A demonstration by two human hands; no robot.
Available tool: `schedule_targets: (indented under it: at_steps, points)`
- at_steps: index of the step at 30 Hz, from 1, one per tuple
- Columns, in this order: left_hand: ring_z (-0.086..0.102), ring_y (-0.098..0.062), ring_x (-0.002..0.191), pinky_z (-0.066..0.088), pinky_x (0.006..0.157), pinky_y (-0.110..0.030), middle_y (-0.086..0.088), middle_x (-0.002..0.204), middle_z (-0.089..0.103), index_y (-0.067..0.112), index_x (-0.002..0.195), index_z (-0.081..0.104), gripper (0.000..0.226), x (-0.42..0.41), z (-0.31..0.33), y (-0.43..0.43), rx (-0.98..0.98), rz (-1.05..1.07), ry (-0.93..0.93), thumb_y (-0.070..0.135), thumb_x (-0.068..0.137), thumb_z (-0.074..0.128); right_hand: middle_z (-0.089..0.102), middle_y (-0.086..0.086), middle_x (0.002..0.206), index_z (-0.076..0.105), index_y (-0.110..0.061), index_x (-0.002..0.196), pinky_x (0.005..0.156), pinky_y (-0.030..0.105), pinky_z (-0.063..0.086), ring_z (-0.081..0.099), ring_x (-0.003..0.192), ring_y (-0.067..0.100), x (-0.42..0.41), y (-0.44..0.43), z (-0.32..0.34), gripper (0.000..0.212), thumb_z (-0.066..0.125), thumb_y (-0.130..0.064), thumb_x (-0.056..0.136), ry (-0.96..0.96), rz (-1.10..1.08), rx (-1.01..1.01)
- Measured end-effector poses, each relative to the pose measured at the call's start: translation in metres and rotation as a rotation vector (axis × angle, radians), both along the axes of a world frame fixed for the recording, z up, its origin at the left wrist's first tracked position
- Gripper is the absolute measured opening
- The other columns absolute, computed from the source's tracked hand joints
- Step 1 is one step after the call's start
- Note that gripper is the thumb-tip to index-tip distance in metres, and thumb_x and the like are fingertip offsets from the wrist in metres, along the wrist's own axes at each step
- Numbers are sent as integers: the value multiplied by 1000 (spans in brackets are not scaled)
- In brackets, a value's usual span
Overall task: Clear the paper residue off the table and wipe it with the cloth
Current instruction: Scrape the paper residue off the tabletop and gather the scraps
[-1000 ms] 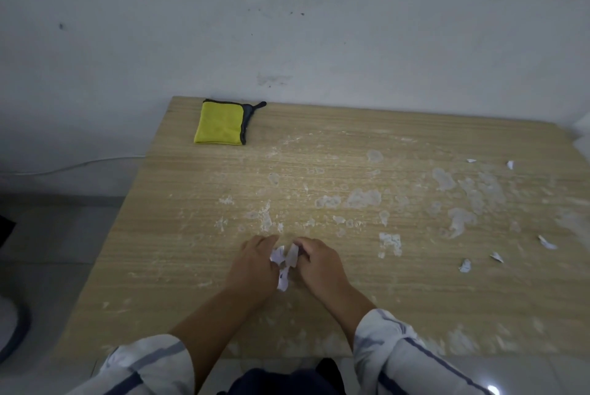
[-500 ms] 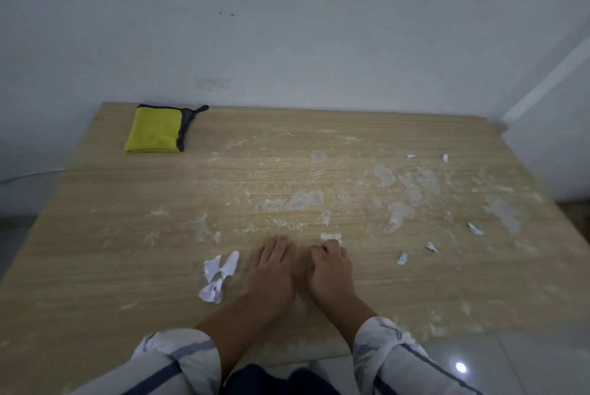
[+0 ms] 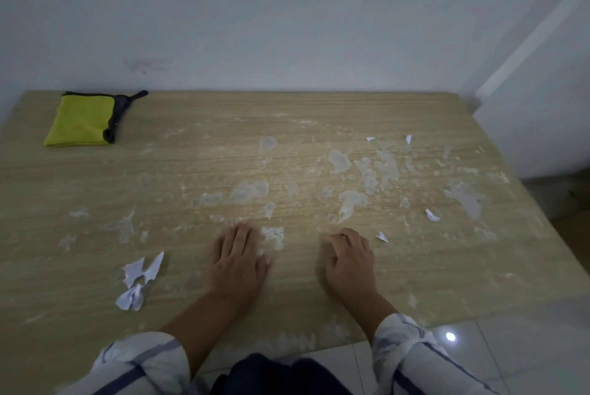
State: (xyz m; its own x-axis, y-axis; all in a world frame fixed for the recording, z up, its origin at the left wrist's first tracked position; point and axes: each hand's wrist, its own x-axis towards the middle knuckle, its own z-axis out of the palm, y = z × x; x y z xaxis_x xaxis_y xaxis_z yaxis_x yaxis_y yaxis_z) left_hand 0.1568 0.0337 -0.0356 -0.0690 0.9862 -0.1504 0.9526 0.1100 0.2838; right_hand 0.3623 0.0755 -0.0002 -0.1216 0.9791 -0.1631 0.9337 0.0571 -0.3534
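Observation:
My left hand [image 3: 238, 257] lies flat on the wooden table [image 3: 95, 183], its fingers straight, next to a white stuck residue patch [image 3: 274, 236]. To its right, my right hand [image 3: 349, 262] rests on the table with its fingers curled under and nothing visible in them. A small heap of torn white paper [image 3: 140, 279] lies left of my left hand. One loose scrap [image 3: 381, 237] sits just right of my right hand and another scrap [image 3: 431, 215] lies farther right. A folded yellow cloth [image 3: 83, 121] with a dark edge lies at the far left corner.
Pale smears of stuck paper [image 3: 367, 171] cover the table's middle and right. Two tiny scraps [image 3: 370, 138] lie near the far right. A white wall [image 3: 287, 27] runs along the table's far edge. Tiled floor [image 3: 510, 356] shows at the near right.
My hands let go of the torn paper, which now lies at the left. My right hand moved away from the left one to the right. The view shifted right.

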Motion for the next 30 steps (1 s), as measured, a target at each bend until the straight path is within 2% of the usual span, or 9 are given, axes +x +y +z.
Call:
schedule_targets:
  at_steps: [3, 5, 8, 12, 17, 21, 24, 26, 30]
  points:
    - [3, -24, 147, -5, 115, -39, -7, 158, 15, 11, 149, 21, 87, 19, -1, 9, 20, 40, -38, 59, 80, 1, 43, 5, 141, 54, -16, 126, 104, 43, 30, 34, 131, 28, 21, 2, 3, 58, 26, -24, 76, -22, 13, -50]
    - [-3, -23, 147, -6, 116, -40, -6, 159, 8, 11, 150, 13, 89, 28, -3, 14, -9, 44, -10, 60, 77, -4, 47, 3, 139, 57, -15, 124, 103, 41, 31, 38, 128, 27, 31, 2, -1, 57, 24, -26, 79, -1, 42, -69]
    - [-5, -23, 146, -6, 117, -41, -6, 159, 5, 11, 151, 10, 90, 37, -3, 19, -14, 67, -3, 61, 77, -5, 63, 12, 115, 67, -8, 108, 90, 43, 42, 55, 106, 34, 39, 2, -14, 46, 30, -22, 84, 58, 50, -52]
    - [-3, -23, 147, -5, 117, -41, -6, 159, 5, 12, 150, 13, 89, 45, -3, 24, -5, 66, 8, 61, 78, -4, 63, 12, 88, 66, -8, 86, 70, 42, 47, 57, 79, 33, 42, 2, -19, 19, 48, -10, 81, 67, 9, 10]
    - [-4, -23, 146, -4, 117, -41, -6, 159, 5, 13, 150, 14, 88, 50, -5, 29, -2, 55, 24, 60, 79, -4, 61, 13, 86, 60, -8, 74, 69, 45, 48, 56, 76, 34, 57, 10, -7, 34, 33, -27, 80, 143, -129, 123]
    - [-7, -22, 146, -5, 117, -41, -6, 159, 3, 13, 150, 12, 88, 51, -6, 29, 4, 62, 17, 61, 79, -4, 54, 19, 125, 60, -1, 97, 89, 44, 41, 48, 112, 38, 68, 20, 2, 65, 14, -41, 75, 67, -115, 26]
    - [-6, -22, 146, -5, 117, -40, -5, 159, 3, 13, 150, 13, 89, 51, -4, 29, 7, 65, 13, 62, 78, -5, 57, 16, 117, 58, 0, 104, 87, 38, 39, 47, 107, 32, 68, 23, -2, 74, 5, -41, 71, 68, -56, 9]
    - [-3, -23, 147, -4, 117, -40, -6, 159, 6, 13, 150, 16, 89, 51, -3, 29, 8, 71, 4, 62, 78, -4, 59, 15, 107, 60, -1, 98, 82, 36, 39, 48, 99, 29, 64, 23, -4, 68, 7, -36, 75, 93, -15, 15]
    - [9, -26, 146, 3, 117, -44, -8, 157, 20, 12, 146, 30, 84, 47, -2, 28, 31, 63, -51, 60, 81, 8, 60, 15, 93, 62, -1, 87, 73, 29, 34, 50, 89, 30, 47, 20, -9, 23, 40, -8, 84, 141, 73, 24]
